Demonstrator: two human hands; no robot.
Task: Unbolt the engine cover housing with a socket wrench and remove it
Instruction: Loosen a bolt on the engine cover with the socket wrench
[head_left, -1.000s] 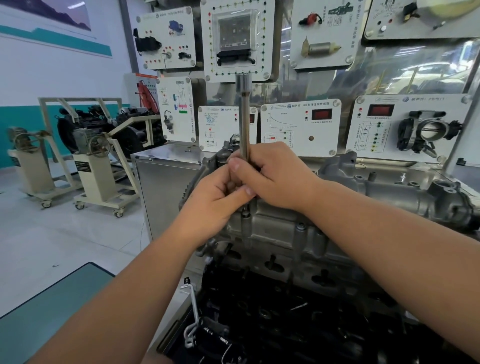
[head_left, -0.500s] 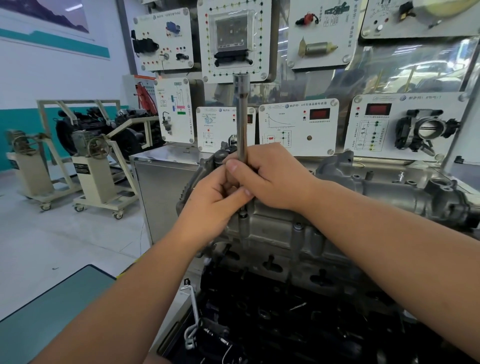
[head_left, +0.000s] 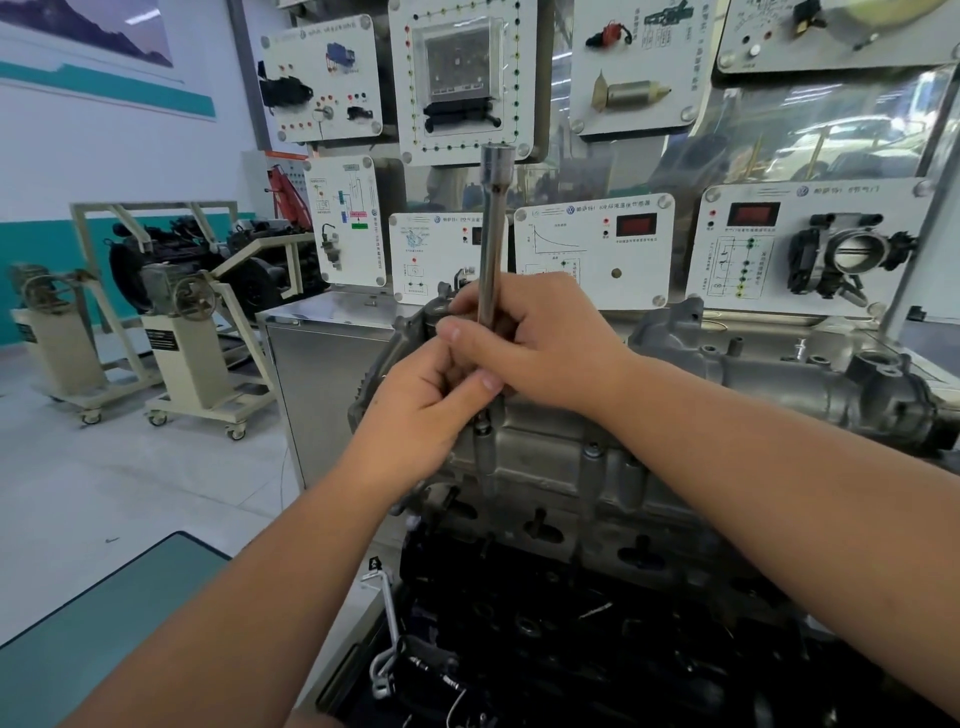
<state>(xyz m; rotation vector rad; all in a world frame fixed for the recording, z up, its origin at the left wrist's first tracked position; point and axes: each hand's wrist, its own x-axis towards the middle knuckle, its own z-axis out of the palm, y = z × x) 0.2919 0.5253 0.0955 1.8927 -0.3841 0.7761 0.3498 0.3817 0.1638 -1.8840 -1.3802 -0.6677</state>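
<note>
Two hands meet on one tool: our right hand (head_left: 540, 343) is wrapped round the long, bright steel socket extension bar (head_left: 491, 234), and our left hand (head_left: 426, 410) is curled against it just below, thumb touching the right hand's fingers. The bar stands nearly upright, its open socket end at 12 o'clock. Its lower end is hidden behind our fingers, so we cannot tell whether it sits on a bolt head.

The grey cast-aluminium engine cover housing (head_left: 582, 467) lies directly under our hands and runs off towards 3 o'clock, resting on the dark engine block (head_left: 571, 649) at 6 o'clock. We judge it rigid and fairly heavy for its bulk, with ribbed, possibly oily faces that could slip. Several bolt bosses along its near edge appear to hold fasteners, so it is likely still fixed down.

For lifting, we would take it with both hands well apart, at the 9 o'clock end and near the thick flange at 3 o'clock, raising it level. The smooth bar wants a firm grip.
</note>
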